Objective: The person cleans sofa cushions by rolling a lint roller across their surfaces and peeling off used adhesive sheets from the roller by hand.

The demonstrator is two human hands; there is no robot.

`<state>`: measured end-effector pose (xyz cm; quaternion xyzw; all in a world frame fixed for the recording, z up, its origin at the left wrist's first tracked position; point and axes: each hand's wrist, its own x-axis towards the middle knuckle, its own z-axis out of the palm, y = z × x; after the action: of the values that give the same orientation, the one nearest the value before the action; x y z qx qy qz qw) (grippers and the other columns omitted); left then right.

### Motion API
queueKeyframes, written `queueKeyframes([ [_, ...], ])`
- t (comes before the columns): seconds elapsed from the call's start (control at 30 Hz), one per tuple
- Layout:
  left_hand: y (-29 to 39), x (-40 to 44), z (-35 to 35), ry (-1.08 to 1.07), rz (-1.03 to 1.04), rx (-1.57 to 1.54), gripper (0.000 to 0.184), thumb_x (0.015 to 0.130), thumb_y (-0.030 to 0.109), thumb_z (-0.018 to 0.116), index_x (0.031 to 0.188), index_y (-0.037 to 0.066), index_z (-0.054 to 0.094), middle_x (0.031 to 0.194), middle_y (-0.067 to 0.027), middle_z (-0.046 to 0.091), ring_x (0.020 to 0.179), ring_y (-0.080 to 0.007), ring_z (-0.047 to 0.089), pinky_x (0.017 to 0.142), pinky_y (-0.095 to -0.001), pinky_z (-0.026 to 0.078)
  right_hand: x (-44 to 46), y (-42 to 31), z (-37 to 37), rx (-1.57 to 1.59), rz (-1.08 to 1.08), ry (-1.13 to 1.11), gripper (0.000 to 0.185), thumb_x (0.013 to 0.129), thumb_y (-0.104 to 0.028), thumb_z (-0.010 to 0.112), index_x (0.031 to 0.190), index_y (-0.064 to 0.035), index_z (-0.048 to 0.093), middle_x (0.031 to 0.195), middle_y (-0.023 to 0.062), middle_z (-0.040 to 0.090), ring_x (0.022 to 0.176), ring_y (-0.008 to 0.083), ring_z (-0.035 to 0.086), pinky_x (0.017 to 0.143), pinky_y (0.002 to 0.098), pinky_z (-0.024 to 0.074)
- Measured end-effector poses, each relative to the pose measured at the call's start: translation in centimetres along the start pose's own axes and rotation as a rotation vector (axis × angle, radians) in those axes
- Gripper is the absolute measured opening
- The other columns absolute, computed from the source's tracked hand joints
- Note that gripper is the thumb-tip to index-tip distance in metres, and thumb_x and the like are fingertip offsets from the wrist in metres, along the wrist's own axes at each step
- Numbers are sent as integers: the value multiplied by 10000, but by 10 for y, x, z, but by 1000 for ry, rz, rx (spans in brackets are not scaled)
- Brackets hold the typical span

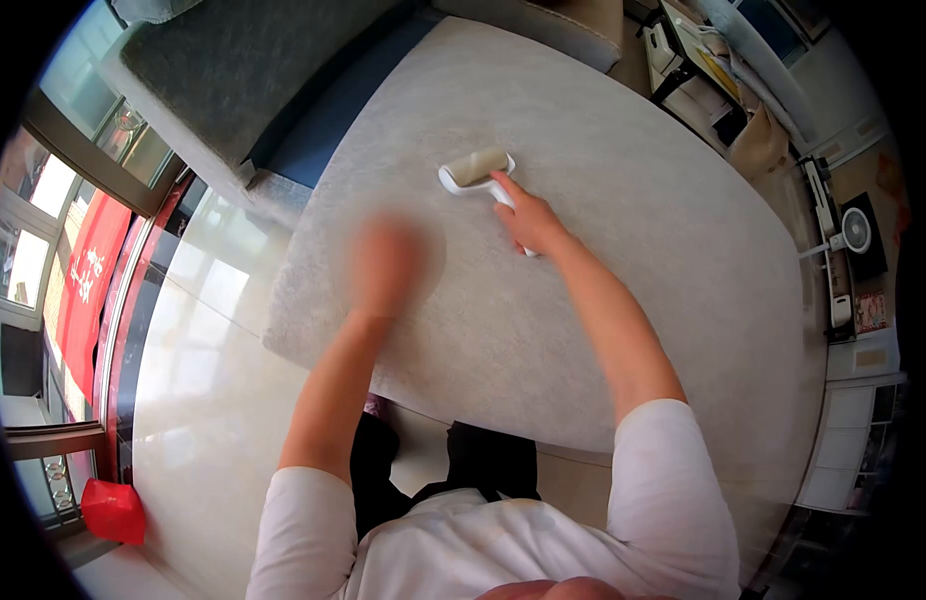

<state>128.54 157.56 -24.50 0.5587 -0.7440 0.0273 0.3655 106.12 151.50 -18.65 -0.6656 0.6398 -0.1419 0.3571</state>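
My right hand [535, 222] is closed around the white handle of a lint roller [479, 167], its index finger stretched along toward the roller head. The beige roll rests on, or just above, a broad light-grey upholstered seat [583, 330]. To the left, over the same fabric, my left hand [391, 262] is smeared by a blur, so its fingers cannot be made out. It appears near the seat surface, apart from the roller.
A dark grey sofa part [213, 80] with a backrest borders the seat at upper left. Glossy floor tiles [203, 350] lie to the left, with a red bag [113, 511] near the window door. A white fan [855, 230] stands at far right.
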Motion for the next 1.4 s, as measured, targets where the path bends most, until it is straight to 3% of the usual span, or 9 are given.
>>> queueKeyframes([
  [0.07,3,1,-2,-16,-51,-70,84,796,98,553,863,52,574,820,-102,561,741,-254,542,637,-380,427,-40,23,-5,-3,65,-84,540,919,-180,442,1420,-249,255,696,97,566,475,148,502,473,320,449],
  [0.2,-22,-14,23,73,187,189,141,829,97,541,953,34,563,906,-129,555,833,-260,540,719,-381,436,-139,60,-22,-52,228,-151,550,913,-163,459,1415,-258,256,722,97,571,496,144,508,483,314,451],
  [0.27,-30,-16,30,56,269,465,230,853,104,525,1067,23,531,969,-145,539,888,-265,530,771,-384,429,-190,114,-17,-70,74,-71,539,909,-166,470,1404,-256,275,726,93,567,502,143,509,494,314,458],
  [0.33,-34,-18,30,30,289,488,237,856,106,522,1077,21,528,973,-147,538,892,-267,529,776,-383,429,-246,121,-28,-56,265,-148,537,899,-181,493,1393,-226,288,1161,233,549,1069,366,540,881,392,430],
  [0.5,-34,-14,30,23,355,576,260,864,114,519,1105,17,524,991,-150,545,893,-272,535,777,-384,434,-374,166,-35,-78,199,44,486,890,-186,513,1355,-199,374,1163,195,559,1044,346,553,870,395,441],
  [0.57,-28,-11,28,58,257,276,223,860,90,508,1054,-18,533,934,-160,535,839,-279,534,730,-402,442,-399,155,-46,-173,367,0,478,889,-199,521,1349,-204,389,1140,184,572,1018,338,568,848,386,453],
  [1.07,-7,-4,8,34,240,222,211,879,115,512,1064,15,531,931,-144,541,840,-276,540,729,-393,442,-147,92,-53,-169,306,-93,502,933,-213,456,1405,-262,293,1046,160,618,894,287,615,778,382,477],
  [1.2,-13,-7,12,9,166,225,263,858,131,538,1102,30,539,982,-139,565,889,-266,552,760,-387,448,-72,80,-36,-177,87,82,489,947,-224,426,1411,-276,280,1208,170,545,1045,266,566,853,365,464],
  [1.4,-7,-3,6,24,139,139,251,861,135,531,1088,28,540,925,-137,560,833,-267,550,727,-388,448,-89,69,-29,-3,195,59,507,935,-211,447,1413,-236,279,1286,178,490,1130,303,528,922,385,429],
])
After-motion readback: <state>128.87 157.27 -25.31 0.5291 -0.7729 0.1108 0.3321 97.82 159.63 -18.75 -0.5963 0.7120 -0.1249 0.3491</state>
